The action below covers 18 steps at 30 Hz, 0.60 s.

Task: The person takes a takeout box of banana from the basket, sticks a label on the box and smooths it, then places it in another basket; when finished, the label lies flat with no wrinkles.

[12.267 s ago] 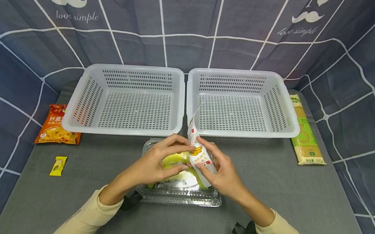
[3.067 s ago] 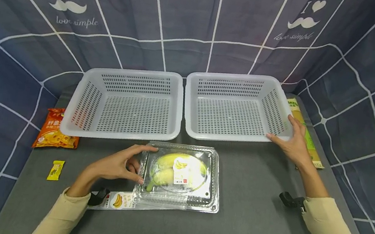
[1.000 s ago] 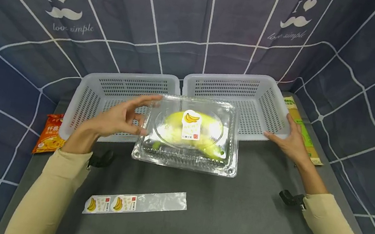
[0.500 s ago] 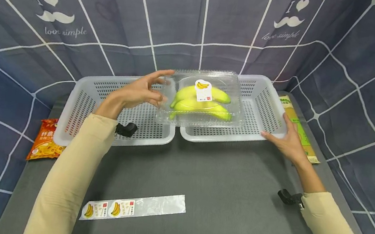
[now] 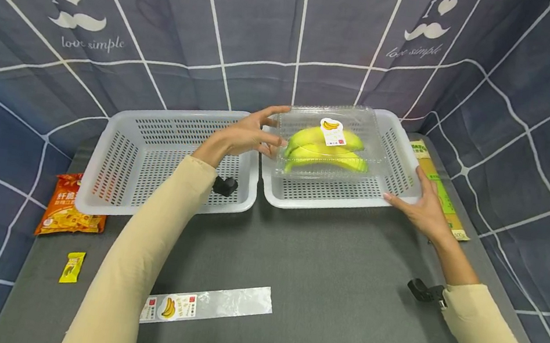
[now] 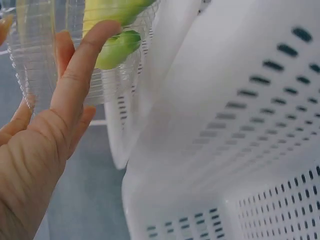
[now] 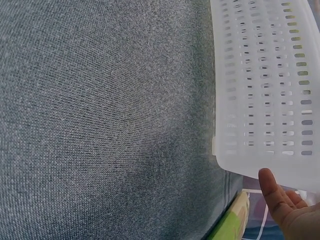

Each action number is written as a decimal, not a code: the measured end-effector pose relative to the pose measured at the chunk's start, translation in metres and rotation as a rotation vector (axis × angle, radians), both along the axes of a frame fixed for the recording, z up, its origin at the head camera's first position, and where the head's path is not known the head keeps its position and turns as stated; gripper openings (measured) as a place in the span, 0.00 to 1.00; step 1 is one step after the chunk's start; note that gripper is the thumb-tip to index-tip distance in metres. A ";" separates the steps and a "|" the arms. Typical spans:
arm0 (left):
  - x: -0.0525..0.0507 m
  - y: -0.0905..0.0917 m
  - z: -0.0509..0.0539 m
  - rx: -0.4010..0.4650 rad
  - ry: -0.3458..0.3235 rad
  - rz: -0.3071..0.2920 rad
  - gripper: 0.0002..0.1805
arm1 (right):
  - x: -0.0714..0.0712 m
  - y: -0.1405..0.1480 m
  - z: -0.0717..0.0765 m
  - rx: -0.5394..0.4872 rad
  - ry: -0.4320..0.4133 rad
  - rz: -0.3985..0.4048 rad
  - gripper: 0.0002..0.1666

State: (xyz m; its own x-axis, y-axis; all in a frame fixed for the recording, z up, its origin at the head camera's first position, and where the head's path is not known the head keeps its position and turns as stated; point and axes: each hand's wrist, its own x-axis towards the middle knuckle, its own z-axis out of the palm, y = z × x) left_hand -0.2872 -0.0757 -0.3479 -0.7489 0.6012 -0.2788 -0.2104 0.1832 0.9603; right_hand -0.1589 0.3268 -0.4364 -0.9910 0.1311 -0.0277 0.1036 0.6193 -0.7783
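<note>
My left hand (image 5: 251,133) grips the left end of a clear plastic clamshell box (image 5: 328,170) and holds it over the right white basket (image 5: 297,199). Inside the box lie yellow-green bananas (image 5: 327,155), and a white banana sticker (image 5: 333,133) is on its lid. The left wrist view shows the fingers (image 6: 75,82) spread along the box's end wall, a green banana tip (image 6: 120,50) behind the plastic. At the right basket's near right corner, my right hand (image 5: 425,210) holds the rim; its thumb (image 7: 270,185) lies against the outer wall in the right wrist view.
Left of the right basket stands a second white basket (image 5: 111,210). An orange snack bag (image 5: 69,210) and a small yellow packet (image 5: 72,267) lie at the left. A strip of banana stickers (image 5: 214,303) lies in front, partly behind my left sleeve. A yellow-green package (image 5: 441,189) lies at the right.
My left hand has lifted the box off the table and carried it away from me, then rightward over the right basket. My right hand stays at that basket's corner.
</note>
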 end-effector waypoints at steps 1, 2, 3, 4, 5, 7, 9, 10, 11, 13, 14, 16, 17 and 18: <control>-0.001 0.004 -0.002 -0.006 -0.006 -0.002 0.48 | 0.000 0.000 0.000 0.000 -0.002 0.001 0.67; -0.002 0.007 -0.004 -0.015 -0.007 -0.005 0.48 | 0.000 0.000 0.000 0.000 -0.004 0.002 0.67; -0.002 0.011 -0.006 -0.020 -0.012 -0.003 0.48 | -0.001 0.000 0.000 0.002 -0.006 0.002 0.67; -0.002 0.015 -0.008 -0.029 -0.013 0.001 0.47 | 0.000 0.000 0.000 0.003 -0.005 0.001 0.67; -0.003 0.018 -0.009 -0.039 -0.015 0.006 0.48 | 0.000 0.000 0.000 0.003 -0.005 0.000 0.67; -0.003 0.024 -0.012 -0.059 -0.019 0.016 0.48 | 0.000 0.000 0.001 0.008 -0.007 0.000 0.67; -0.004 0.030 -0.014 -0.070 -0.025 0.030 0.48 | 0.000 0.000 0.001 0.009 -0.009 0.001 0.67; -0.004 0.032 -0.015 -0.075 -0.028 0.035 0.48 | 0.000 -0.001 0.002 0.007 -0.011 0.002 0.67; -0.005 0.034 -0.017 -0.078 -0.030 0.041 0.48 | 0.000 -0.001 0.002 0.007 -0.011 0.003 0.67; -0.005 0.038 -0.019 -0.089 -0.029 0.054 0.48 | 0.000 -0.001 0.002 0.005 -0.012 0.003 0.67; -0.005 0.040 -0.020 -0.091 -0.031 0.060 0.48 | 0.000 -0.001 0.002 0.003 -0.012 0.002 0.67; -0.006 0.043 -0.022 -0.101 -0.030 0.069 0.49 | 0.000 0.000 0.001 0.004 -0.008 0.002 0.67; -0.006 0.045 -0.023 -0.111 -0.026 0.072 0.49 | 0.000 0.000 0.001 0.006 -0.008 0.002 0.67; -0.006 0.046 -0.024 -0.117 -0.023 0.073 0.49 | 0.000 0.000 0.000 0.009 -0.008 0.003 0.67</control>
State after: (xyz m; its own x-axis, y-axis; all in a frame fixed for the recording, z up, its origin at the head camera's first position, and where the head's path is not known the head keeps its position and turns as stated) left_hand -0.2931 -0.0298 -0.3717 -0.7821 0.5077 -0.3613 -0.2488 0.2772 0.9280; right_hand -0.1592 0.3269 -0.4360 -0.9911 0.1287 -0.0344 0.1082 0.6268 -0.7717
